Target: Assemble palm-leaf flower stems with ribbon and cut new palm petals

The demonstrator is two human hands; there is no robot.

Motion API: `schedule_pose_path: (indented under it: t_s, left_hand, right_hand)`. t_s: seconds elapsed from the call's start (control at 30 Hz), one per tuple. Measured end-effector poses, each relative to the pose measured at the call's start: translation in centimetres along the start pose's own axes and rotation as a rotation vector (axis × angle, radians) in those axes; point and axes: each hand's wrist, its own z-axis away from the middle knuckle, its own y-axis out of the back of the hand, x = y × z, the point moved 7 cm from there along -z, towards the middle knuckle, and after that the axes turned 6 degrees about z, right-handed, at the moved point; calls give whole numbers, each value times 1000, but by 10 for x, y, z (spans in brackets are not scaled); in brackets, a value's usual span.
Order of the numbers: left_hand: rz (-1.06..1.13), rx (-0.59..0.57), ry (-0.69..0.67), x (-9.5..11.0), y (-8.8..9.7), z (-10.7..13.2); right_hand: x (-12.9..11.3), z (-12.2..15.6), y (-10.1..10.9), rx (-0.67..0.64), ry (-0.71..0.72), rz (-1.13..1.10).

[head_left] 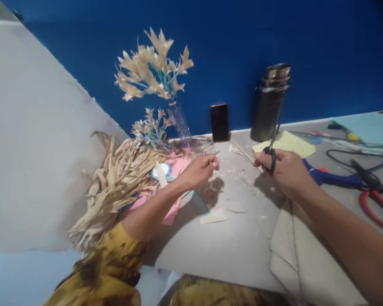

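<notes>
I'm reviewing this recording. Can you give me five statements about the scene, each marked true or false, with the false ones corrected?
1. The right hand holds the black-handled scissors. True.
2. The phone lies flat on the table. False: it stands upright by the blue wall.
3. The larger flower bunch rises from a clear bottle. True.
4. The yellow paper lies under the left hand. False: it lies just beyond the right hand.
5. The red-handled tool lies among the dried leaf strips. False: it lies at the far right, while the strips are heaped on the left.
</notes>
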Motion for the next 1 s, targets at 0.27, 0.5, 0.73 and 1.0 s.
schedule_pose_path:
  t_s: [0.27,0.5,0.73,1.0]
  left_hand:
    - [-538,-104,-25,-45,-28,96]
    - [-220,4,37,-52,-24,103]
    - [506,-51,139,-35,-22,70]
    - [367,-200,97,-40,-37,47]
  right_hand:
    - [-1,9,-18,-78,68,128]
    - [-3,10,-22,-106,55,161]
    - [-7,32,-57,-500,27,-60]
    - [-9,40,-57,-387,-14,-104]
